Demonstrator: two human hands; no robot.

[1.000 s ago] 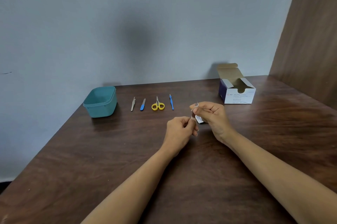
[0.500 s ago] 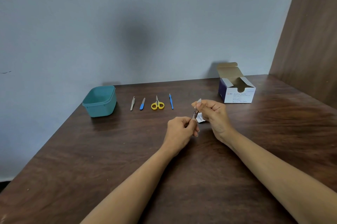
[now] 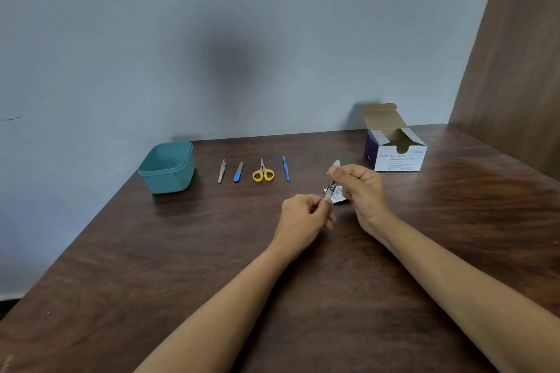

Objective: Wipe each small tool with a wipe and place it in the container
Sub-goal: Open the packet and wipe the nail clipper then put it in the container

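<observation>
Head view: wiping step, likely on the first tool. The left hand [image 3: 306, 215] pinches the lower end of a small metal tool [image 3: 330, 189] (maybe a nail clipper; too small to be sure), and the right hand [image 3: 362, 190] pinches a white wipe [image 3: 335, 164] at its upper tip, with a torn sachet [image 3: 338, 196] beside the palm. The next move calls for a carry left to the teal plastic container [image 3: 168, 168], square with rounded corners. In a row on the dark wood-grain table [image 3: 151, 266]: steel tweezers [image 3: 222, 171], blue-handled file [image 3: 238, 172], yellow-looped scissors [image 3: 263, 174] and a slim blue pick [image 3: 286, 168]; open cardboard swab box [image 3: 397, 154] at right.

Bare table [image 3: 303, 297] — tool row [image 3: 254, 171] beyond
</observation>
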